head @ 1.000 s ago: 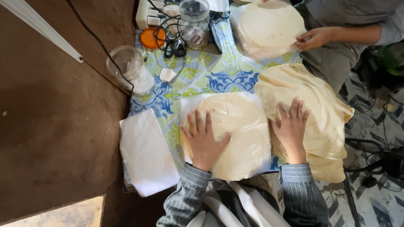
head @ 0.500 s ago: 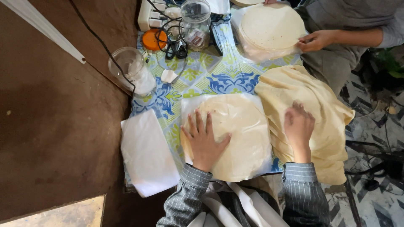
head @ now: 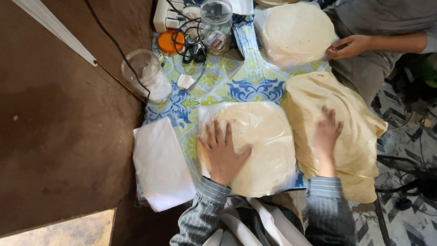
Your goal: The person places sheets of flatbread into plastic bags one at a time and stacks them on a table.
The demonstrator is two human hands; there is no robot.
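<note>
Left hand (head: pixel 223 152) spread flat, fingers splayed, palm down on the near-left part of a round flatbread (head: pixel 255 146) lying inside a clear plastic wrap (head: pixel 205 118), gripping nothing. Right hand (head: pixel 327 132) open too, fingers loosely together, laid on top of the stack of flatbreads (head: pixel 346 109) just to the right, pressing or touching only, nothing closed in it. Wrapped flatbread set in the middle of the worktop, on a patterned cloth (head: pixel 246 89) of blue, green and yellow, its right edge touching the stack. Beside the left hand, at the cloth's left edge, a pile of white plastic sheets (head: pixel 159 164). Farther up the cloth, a clear jar lying on its side (head: pixel 145 75), an orange lid (head: pixel 170 42), a second clear jar (head: pixel 216 20) standing upright, black cables (head: pixel 191 45) and a white power strip (head: pixel 166 16). At the far right corner, another bagged stack of flatbreads (head: pixel 298 32), with another person's hand (head: pixel 348 46) holding its right edge. Striped grey sleeves on both of the nearer arms.
</note>
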